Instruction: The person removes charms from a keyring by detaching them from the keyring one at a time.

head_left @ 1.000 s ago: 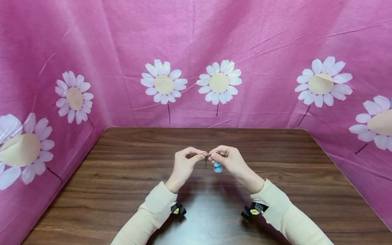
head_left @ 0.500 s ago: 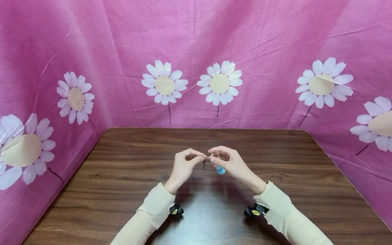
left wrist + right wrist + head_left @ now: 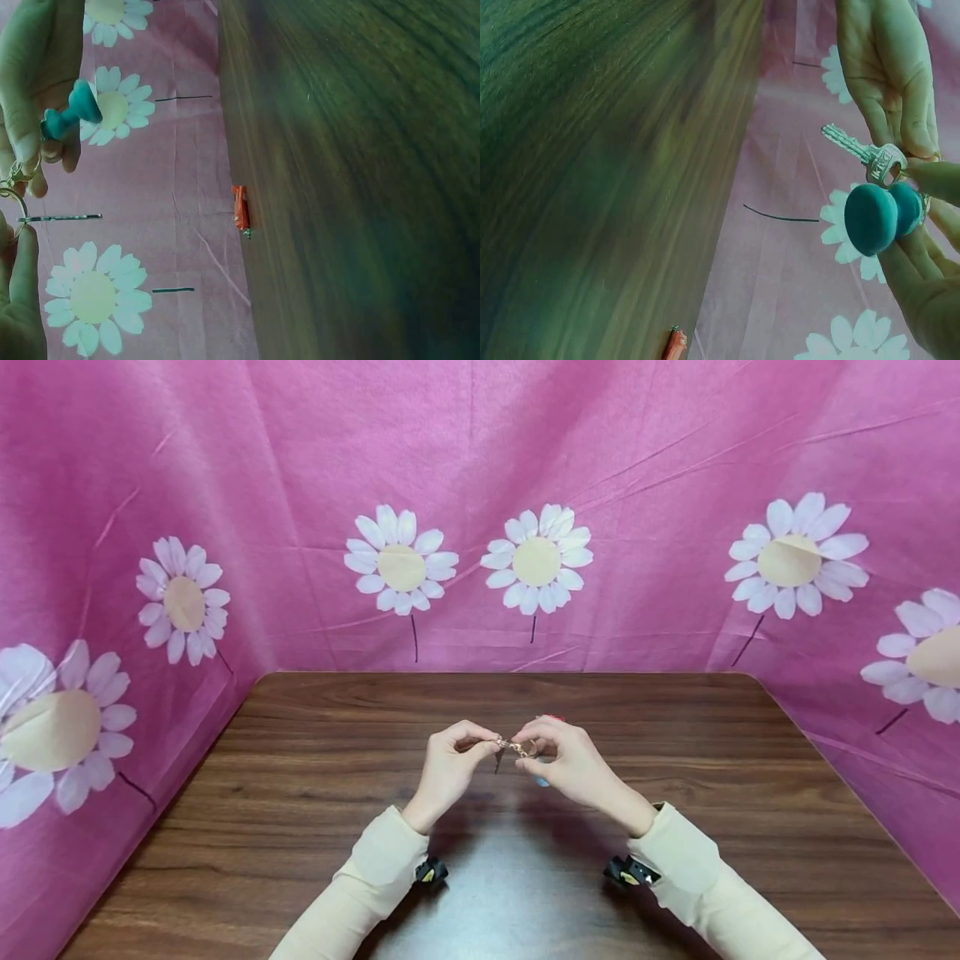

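Note:
Above the table, both hands hold one keychain between them. In the head view my left hand (image 3: 453,772) pinches its key ring between thumb and forefinger. A metal key (image 3: 498,762) hangs down from there; the right wrist view shows its toothed blade (image 3: 844,139). My right hand (image 3: 566,768) holds the other end, with the gold chain (image 3: 519,749) running between the hands. A blue spool-shaped charm (image 3: 874,217) dangles by the right fingers, mostly hidden behind that hand in the head view. The left wrist view shows the gold ring (image 3: 21,201) at the left fingertips.
A small red item (image 3: 240,208) lies near the table's far edge, partly hidden behind the right hand in the head view. The brown wood table (image 3: 345,710) meets a pink cloth (image 3: 465,443) with daisies on three sides. Both wrists wear black cameras.
The right hand has shifted slightly right and its fingers have changed their hold. More gold chain shows between the hands, the charm has slipped behind the right hand, and the red item's edge has appeared.

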Tool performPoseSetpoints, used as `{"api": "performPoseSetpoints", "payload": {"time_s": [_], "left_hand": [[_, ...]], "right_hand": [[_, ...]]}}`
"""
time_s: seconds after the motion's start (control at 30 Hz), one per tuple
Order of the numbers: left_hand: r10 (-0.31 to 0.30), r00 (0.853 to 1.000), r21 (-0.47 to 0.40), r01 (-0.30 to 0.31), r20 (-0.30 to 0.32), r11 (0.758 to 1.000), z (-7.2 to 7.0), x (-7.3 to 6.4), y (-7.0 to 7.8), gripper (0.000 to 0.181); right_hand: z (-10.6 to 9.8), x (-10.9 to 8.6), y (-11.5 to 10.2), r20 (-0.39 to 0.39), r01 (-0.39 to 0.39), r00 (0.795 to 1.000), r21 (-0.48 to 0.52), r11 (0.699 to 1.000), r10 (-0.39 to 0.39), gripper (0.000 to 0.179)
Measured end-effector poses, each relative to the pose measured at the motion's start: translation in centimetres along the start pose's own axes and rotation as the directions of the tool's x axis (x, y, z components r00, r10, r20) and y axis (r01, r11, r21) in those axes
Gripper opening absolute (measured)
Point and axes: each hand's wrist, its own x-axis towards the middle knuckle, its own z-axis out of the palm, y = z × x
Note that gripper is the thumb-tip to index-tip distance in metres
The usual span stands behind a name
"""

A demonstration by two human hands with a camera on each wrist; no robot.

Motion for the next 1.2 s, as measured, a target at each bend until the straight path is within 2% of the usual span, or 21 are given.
{"api": "performPoseSetpoints", "payload": {"time_s": [0.1,0.23,0.3,0.37,0.47,0.57,0.7,0.83,0.9,1.0,1.2], "left_hand": [[0.080,0.997,0.049,-0.079,-0.022,0.996,-0.01,0.06,0.18,0.009],[0.196,0.980,0.114,-0.191,-0.038,0.975,-0.08,0.16,0.35,0.008],[0.225,0.973,0.126,-0.219,-0.040,0.968,-0.15,0.19,0.33,0.008],[0.236,0.971,0.132,-0.229,-0.041,0.965,-0.24,0.18,0.28,0.007],[0.238,0.970,0.140,-0.230,-0.041,0.963,-0.34,0.17,0.20,0.007],[0.242,0.969,0.142,-0.235,-0.038,0.962,-0.40,0.17,0.18,0.008],[0.245,0.969,0.134,-0.238,-0.033,0.962,-0.48,0.15,0.23,0.007],[0.238,0.971,0.113,-0.235,-0.015,0.966,-0.56,0.11,0.19,0.007],[0.235,0.972,0.096,-0.234,-0.002,0.968,-0.57,0.11,0.09,0.007],[0.234,0.972,0.075,-0.234,0.008,0.969,-0.55,0.14,-0.04,0.006],[0.213,0.977,0.056,-0.213,0.008,0.975,-0.52,0.04,0.06,0.006]], "right_hand": [[0.20,-0.01,-0.08,-0.009,0.004,1.000,-0.015,1.000,-0.005,0.034],[0.44,-0.10,-0.42,-0.028,-0.107,0.994,0.023,0.994,0.108,0.045],[0.47,-0.19,-0.63,-0.048,-0.174,0.983,0.074,0.982,0.178,0.042],[0.52,-0.29,-0.70,-0.083,-0.202,0.974,0.086,0.976,0.209,0.034],[0.58,-0.36,-0.80,-0.136,-0.172,0.976,0.006,0.985,0.171,0.020],[0.61,-0.38,-0.87,-0.139,-0.131,0.983,-0.076,0.988,0.119,0.013],[0.48,-0.26,-0.79,-0.078,-0.139,0.988,-0.031,0.990,0.136,0.014],[0.21,-0.02,-0.55,0.013,-0.179,0.984,0.033,0.983,0.178,0.028],[0.06,0.10,-0.56,0.081,-0.221,0.973,0.086,0.972,0.214,0.035],[-0.04,0.27,-0.59,0.166,-0.298,0.948,0.166,0.940,0.272,0.036],[0.08,0.31,-0.22,0.210,-0.366,0.924,0.237,0.900,0.320,0.023]]}}
